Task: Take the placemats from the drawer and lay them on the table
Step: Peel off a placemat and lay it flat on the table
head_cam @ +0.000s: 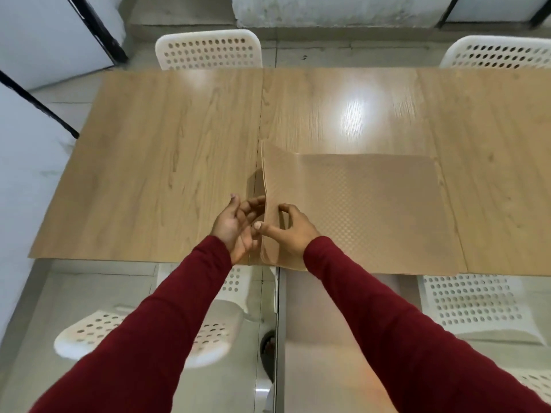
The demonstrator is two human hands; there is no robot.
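A stack of tan, finely textured placemats (366, 213) lies on the wooden table (167, 162), near its front edge and right of the middle seam. The stack's left edge is lifted and curled upward. My right hand (293, 229) pinches that raised edge between thumb and fingers. My left hand (238, 226) is just left of the edge, fingers spread and touching the layers from the other side. Whether the left hand grips a mat is hard to tell. The drawer is not in view.
Two white perforated chairs (210, 49) (501, 53) stand at the far side of the table. Two more (155, 329) (474, 305) are at the near side below my arms. The table's left end (59, 204) borders a white wall.
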